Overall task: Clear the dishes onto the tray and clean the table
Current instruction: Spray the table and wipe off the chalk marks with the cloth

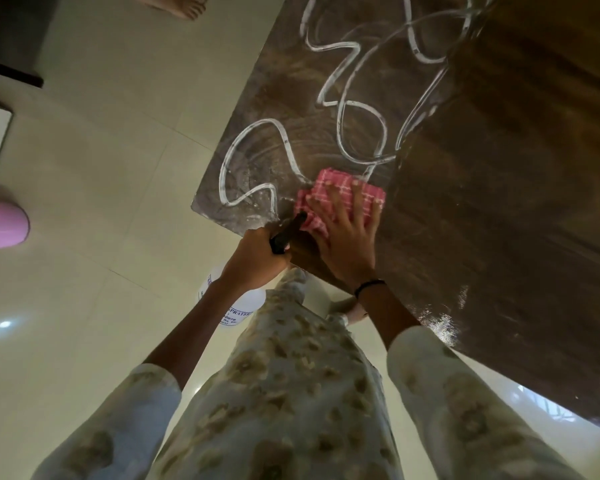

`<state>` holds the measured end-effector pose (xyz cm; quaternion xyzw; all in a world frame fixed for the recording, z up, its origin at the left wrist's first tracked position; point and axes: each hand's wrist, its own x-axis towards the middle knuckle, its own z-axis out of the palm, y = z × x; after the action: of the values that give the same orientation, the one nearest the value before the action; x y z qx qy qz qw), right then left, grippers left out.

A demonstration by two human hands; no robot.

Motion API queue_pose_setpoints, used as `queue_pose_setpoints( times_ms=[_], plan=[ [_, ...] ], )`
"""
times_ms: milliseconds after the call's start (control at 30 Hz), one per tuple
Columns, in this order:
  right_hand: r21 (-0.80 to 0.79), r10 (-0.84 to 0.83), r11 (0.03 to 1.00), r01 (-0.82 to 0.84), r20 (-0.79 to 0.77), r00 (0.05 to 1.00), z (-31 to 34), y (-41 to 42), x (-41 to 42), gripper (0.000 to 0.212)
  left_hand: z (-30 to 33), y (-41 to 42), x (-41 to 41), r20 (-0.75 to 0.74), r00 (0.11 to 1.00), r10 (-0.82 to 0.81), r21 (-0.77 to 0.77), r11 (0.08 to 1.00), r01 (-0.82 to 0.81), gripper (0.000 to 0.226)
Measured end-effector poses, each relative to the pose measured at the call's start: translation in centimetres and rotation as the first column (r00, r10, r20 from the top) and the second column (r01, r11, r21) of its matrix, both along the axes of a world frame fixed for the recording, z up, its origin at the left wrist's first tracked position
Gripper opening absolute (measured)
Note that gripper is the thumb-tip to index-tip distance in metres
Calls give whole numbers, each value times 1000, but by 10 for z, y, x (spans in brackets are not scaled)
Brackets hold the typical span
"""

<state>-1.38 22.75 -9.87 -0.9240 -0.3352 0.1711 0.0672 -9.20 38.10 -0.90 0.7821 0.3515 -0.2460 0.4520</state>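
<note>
Checked pink cloth [340,202] under flat right hand [347,233] on foam-streaked wooden table [499,202] — left hand [257,258] grips spray bottle [236,306].

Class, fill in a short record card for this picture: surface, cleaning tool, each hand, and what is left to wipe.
surface: dark wooden table
cleaning tool: pink checked cloth, lying on the table
right hand: fingers spread flat, pressing the cloth
left hand: grips the black trigger head of a white spray bottle at the table edge
left to wipe: white foam lines looping across the far part
</note>
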Motion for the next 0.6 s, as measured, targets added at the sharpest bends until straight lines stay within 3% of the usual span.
queue_pose_setpoints(
  times_ms=[167,233,467,533,600],
  plan=[
    [26,237,971,-236,-8,972,-3,-18,-36,52,0,8,21,-31,997,-70,-36,997,69,14],
    [7,248,969,-248,8,969,-3,-47,-35,55,-3,10,30,-39,992,-117,-55,992,115,8],
    [-83,-146,985,152,66,987,1,-85,23,53,-10,-5,81,-17,948,-319,-68,946,317,13],
    [-78,-175,981,180,75,982,0,-82,29,54,-12,-13,97,9,934,-356,-56,933,356,4],
    [-65,-169,982,175,80,982,-1,-81,29,55,-10,-22,112,52,930,-363,-44,930,365,14]
  ],
)
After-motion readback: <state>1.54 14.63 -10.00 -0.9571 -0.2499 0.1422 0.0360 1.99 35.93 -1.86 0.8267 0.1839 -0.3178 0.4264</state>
